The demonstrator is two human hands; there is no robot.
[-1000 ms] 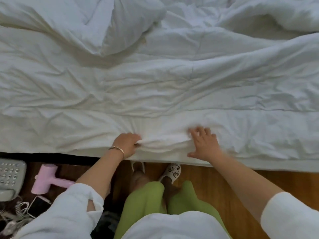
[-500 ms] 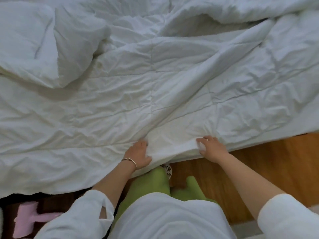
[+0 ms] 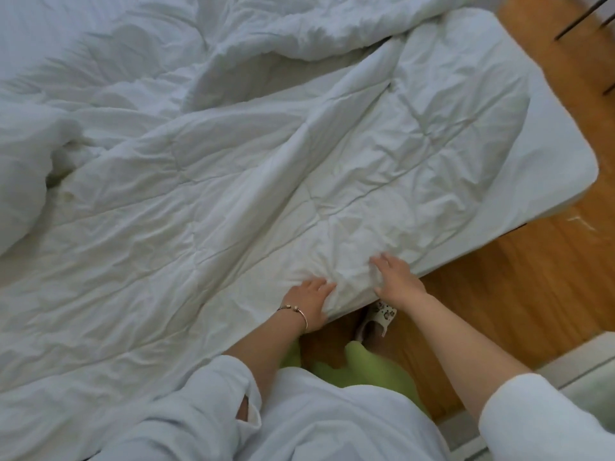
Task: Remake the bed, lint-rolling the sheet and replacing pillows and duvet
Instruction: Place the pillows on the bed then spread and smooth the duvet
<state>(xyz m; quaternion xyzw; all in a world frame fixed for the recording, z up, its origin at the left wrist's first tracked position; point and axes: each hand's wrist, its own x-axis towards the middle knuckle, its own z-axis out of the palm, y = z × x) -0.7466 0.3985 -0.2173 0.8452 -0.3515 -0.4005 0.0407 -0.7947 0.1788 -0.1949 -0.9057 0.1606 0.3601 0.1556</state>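
A person in a white top and green trousers stands at the near edge of a bed, one patterned slipper [image 3: 377, 319] showing on the wooden floor [image 3: 519, 287]. Both arms reach forward. The left hand [image 3: 311, 302], a thin bangle [image 3: 296, 312] at its wrist, lies on the hem of a white quilted duvet [image 3: 249, 194] with fingers nearly straight, pressing cloth rather than pinching it. The right hand [image 3: 397, 282], just beside it, rests with fingers spread flat on the same hem. Half a second ago both hands were curled, lifting a fold of the hem; that fold now lies lower and the view has swung right, revealing the bed's corner. The duvet's long ridge runs diagonally from the hands toward the far right; its left part is bunched in a heap, cut off by the frame. Beyond its right edge a strip of fitted sheet [image 3: 559, 151] covers the mattress corner. Thin dark rods [image 3: 585, 19] at the far right are too cropped to identify
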